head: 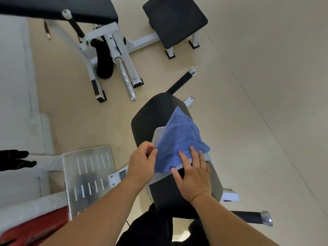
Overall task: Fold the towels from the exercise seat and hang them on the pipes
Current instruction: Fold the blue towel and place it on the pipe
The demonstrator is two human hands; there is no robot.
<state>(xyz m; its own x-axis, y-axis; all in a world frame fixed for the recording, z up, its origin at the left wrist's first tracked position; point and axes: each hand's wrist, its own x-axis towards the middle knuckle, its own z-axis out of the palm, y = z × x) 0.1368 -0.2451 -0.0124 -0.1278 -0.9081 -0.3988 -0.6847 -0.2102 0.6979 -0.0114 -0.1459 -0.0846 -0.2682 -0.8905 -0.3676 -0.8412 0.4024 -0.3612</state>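
Slotted metal plate [88,173] at left; black padded stool [174,20] farther off; chrome bar [124,76]; beige floor [266,86]

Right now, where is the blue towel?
In the head view, the blue towel lies on a grey towel on the exercise seat, left hand pinching its edge, right hand flat on it.
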